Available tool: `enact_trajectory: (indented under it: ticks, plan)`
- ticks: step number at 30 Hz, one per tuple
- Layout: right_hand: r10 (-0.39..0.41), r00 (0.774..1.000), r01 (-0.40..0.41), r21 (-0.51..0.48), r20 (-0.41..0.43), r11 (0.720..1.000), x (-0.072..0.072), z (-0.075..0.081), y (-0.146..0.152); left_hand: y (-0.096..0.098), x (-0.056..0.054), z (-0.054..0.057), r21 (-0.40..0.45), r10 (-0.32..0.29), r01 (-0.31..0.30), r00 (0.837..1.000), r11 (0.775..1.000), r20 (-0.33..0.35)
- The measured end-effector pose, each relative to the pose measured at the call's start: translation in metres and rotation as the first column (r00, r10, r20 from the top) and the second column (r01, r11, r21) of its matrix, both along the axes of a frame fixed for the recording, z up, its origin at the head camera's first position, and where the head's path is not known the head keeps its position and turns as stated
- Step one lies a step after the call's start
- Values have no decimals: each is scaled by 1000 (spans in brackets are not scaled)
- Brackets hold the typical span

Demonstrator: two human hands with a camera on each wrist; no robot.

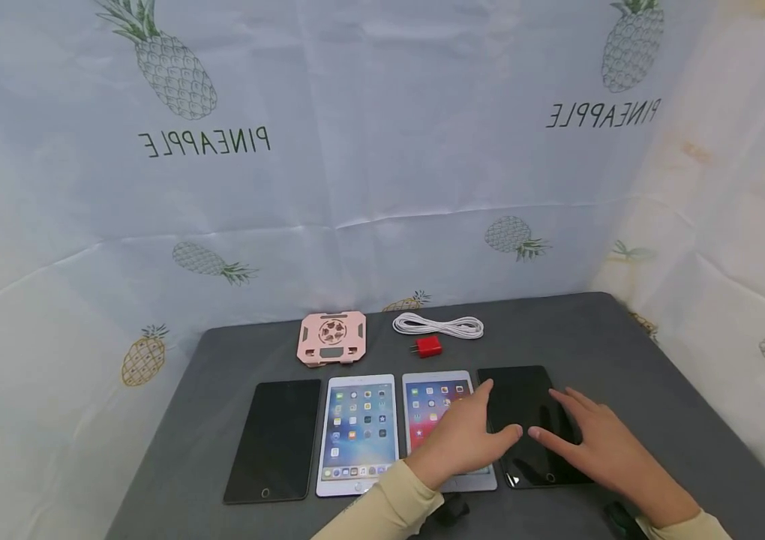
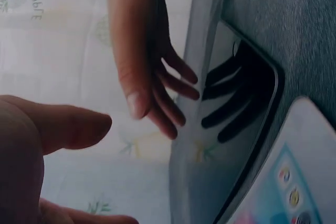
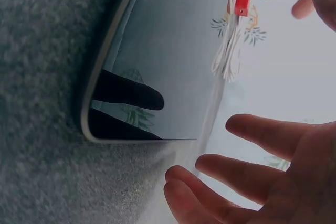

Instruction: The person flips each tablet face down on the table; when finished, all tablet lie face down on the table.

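Observation:
At the right end of a row of tablets lies a black tablet (image 1: 516,397) with a dark, glossy screen. My left hand (image 1: 466,436) hovers over its left side, fingers spread, partly covering a white tablet (image 1: 423,405) with a lit home screen. Above the black tablet's right side is my right hand (image 1: 600,444), fingers apart and holding nothing. In the left wrist view, the right hand's fingers (image 2: 167,121) stand off the glass, which mirrors them. The right wrist view shows the tablet's corner (image 3: 100,129) on the grey cloth, with my relaxed right fingers (image 3: 252,177) beside it.
Left of these lie another lit white tablet (image 1: 360,431) and a second black tablet (image 1: 277,435). Behind the row are a pink square device (image 1: 331,337), a coiled white cable (image 1: 446,327) and a red plug adapter (image 1: 429,346). A pineapple-print curtain (image 1: 382,150) borders the grey table (image 1: 173,450).

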State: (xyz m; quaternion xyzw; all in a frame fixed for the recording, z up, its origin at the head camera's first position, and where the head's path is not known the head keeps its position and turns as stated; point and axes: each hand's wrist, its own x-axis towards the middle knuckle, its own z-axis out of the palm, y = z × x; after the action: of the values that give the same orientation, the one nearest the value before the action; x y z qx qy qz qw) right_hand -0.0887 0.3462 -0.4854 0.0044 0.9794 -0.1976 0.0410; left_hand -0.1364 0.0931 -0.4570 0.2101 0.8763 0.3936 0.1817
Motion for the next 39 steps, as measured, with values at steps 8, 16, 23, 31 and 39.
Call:
enact_trajectory:
  ticks: [8,16,23,31,39]
  plan:
    - [10,1000,-10,-21,14,1000,1,-7,-2,13,3,-10,18,41,-42,999,999,32]
    - [2,1000,-2,6,2,1000,0,-6,-4,17,1,-15,2,40,-40,999,999,23]
    - [7,1000,-7,5,-7,1000,-1,-5,-3,21,4,-12,-18,46,-46,998,999,49]
    - [10,1000,-10,-9,-12,1000,-3,-7,-2,24,8,-14,-8,29,-29,999,1000,45]
    - [18,1000,-18,-23,-15,1000,-6,-6,-5,28,9,-17,-16,62,-62,998,998,22]
